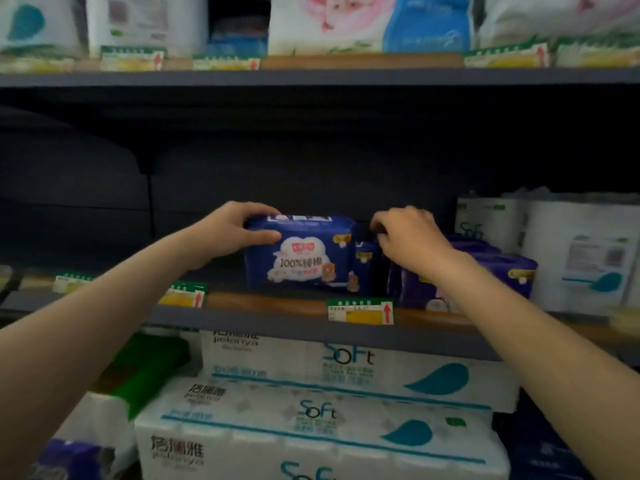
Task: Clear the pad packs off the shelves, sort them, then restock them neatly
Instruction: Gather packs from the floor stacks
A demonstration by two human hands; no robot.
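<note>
the left hand (239,230) grips the top left corner of a dark blue pad pack (299,252) that stands upright on the middle shelf (277,303), thumb on its front face and fingers curled over the top. the right hand (407,237) reaches over a narrower blue pack (366,268) just to the right, fingers curled down onto its top edge; whether it truly pinches it cannot be told through the blur. purple pad packs (485,271) lie beside that, under the right forearm.

whether this is clearing or restocking cannot be read for sure; the bare stretch of shelf to the left and the packs standing face-out suggest restocking, with the blue pack being squared against its neighbour. the next move likely calls for keeping the soft pack upright and flush with the shelf's front edge, without tipping the narrow one.

the shelf is a wood-edged board in a dark unit with green and yellow price tags (360,311) clipped along the front. white tissue roll packs (346,375) fill the shelf below and stand at the far right; more soft packs sit above.
</note>
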